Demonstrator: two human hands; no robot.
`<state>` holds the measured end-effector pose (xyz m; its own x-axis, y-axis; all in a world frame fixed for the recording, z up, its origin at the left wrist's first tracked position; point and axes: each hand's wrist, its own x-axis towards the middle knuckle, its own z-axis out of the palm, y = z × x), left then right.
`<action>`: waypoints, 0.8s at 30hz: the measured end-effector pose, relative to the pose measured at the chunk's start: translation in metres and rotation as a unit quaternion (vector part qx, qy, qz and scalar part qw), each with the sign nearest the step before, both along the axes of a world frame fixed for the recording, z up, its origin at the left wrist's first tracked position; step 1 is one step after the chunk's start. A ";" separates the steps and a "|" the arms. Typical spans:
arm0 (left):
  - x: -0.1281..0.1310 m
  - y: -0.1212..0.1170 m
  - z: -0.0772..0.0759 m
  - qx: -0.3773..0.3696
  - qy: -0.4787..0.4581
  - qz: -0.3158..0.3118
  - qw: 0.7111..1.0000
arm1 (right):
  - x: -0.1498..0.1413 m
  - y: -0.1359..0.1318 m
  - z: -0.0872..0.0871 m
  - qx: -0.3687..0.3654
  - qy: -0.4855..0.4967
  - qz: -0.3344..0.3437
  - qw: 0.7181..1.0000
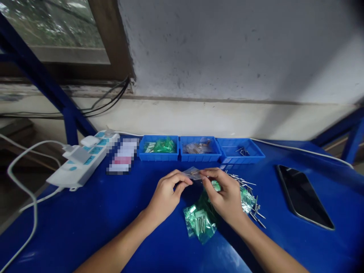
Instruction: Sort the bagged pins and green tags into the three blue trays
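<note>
My left hand [167, 193] and my right hand [223, 193] meet above the blue table [85, 223], both pinching a small clear plastic bag [193, 173] between thumb and fingers. Under my right hand lies a pile of green-tinted small bags [200, 222] holding metal pins. Loose metal pins [250, 189] are scattered on the table just right of my right hand.
Three blue trays stand along the back: one with green bags [159, 147], one with clear bags [199, 148], one with a few pins [241, 151]. A white power strip [82, 161] with plugs and cables sits at the left, a black phone [304, 196] at the right.
</note>
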<state>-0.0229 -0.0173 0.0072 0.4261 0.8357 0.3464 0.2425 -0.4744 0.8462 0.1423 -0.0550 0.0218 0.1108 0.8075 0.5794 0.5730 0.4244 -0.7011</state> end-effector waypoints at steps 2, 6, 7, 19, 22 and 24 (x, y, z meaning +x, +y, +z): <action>0.000 0.000 0.001 -0.006 -0.015 0.013 1.000 | 0.000 0.001 -0.001 0.003 -0.003 0.000 1.000; -0.002 0.001 0.006 -0.081 -0.047 0.021 0.995 | 0.001 0.002 -0.004 0.016 -0.019 -0.001 1.000; -0.002 0.001 0.008 -0.125 -0.064 0.003 0.990 | 0.002 0.003 -0.005 0.029 -0.032 0.003 0.999; -0.006 0.000 0.015 0.055 -0.041 0.087 0.994 | -0.001 0.000 0.009 -0.115 0.015 0.069 0.991; -0.007 -0.002 0.011 0.168 -0.004 0.063 0.984 | -0.004 0.002 0.010 -0.230 0.165 0.107 0.953; -0.007 -0.003 0.008 0.181 0.022 0.049 0.982 | -0.005 0.005 0.005 -0.266 0.232 0.113 0.929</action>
<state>-0.0300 -0.0198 0.0149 0.3701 0.6989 0.6120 0.3343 -0.7148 0.6143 0.1371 -0.0504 0.0263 0.0410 0.9989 0.0235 0.0953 0.0195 -0.9953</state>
